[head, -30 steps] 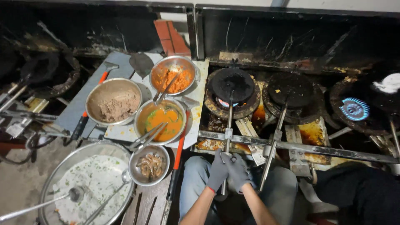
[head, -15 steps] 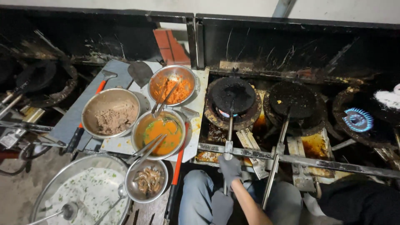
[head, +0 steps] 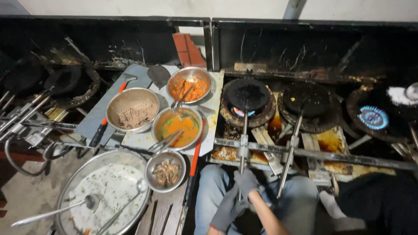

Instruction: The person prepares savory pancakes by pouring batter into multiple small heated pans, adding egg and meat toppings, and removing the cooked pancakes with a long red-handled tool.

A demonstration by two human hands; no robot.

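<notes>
On the far left sat dark pans [head: 65, 80] on a sooty stove, well apart from the hands. Near them, on the bench [head: 93, 117], stood a big round tray of white rice [head: 104, 193] with two ladles lying in it, a steel bowl of brown paste [head: 132, 110], a small bowl of shrimp [head: 165, 171], a bowl of orange sauce [head: 178, 127] and a bowl of orange shreds [head: 189, 84]. A red-handled tool [head: 193, 163] lay along the bench edge, just beside the person's knee. Then came the left hand [head: 227, 209] in a gray glove; it sat low by the lap, just under the long metal handle [head: 243, 148], and I could not tell if it was gripping the handle or only resting there. The right hand [head: 246, 182], also gloved, was closed around the end of that handle. The handle ran straight away from the hands, over a steel rail, up to a small black pan [head: 247, 92] sitting on a burner with a little flame under it. To do this well, I think the grip should stay firm and the pan should stay level and over the fire. To the right stood a second black pan [head: 310, 99] with its own long handle, near but not touched. Far right, a blue flame [head: 372, 117] burned on another burner.
</notes>
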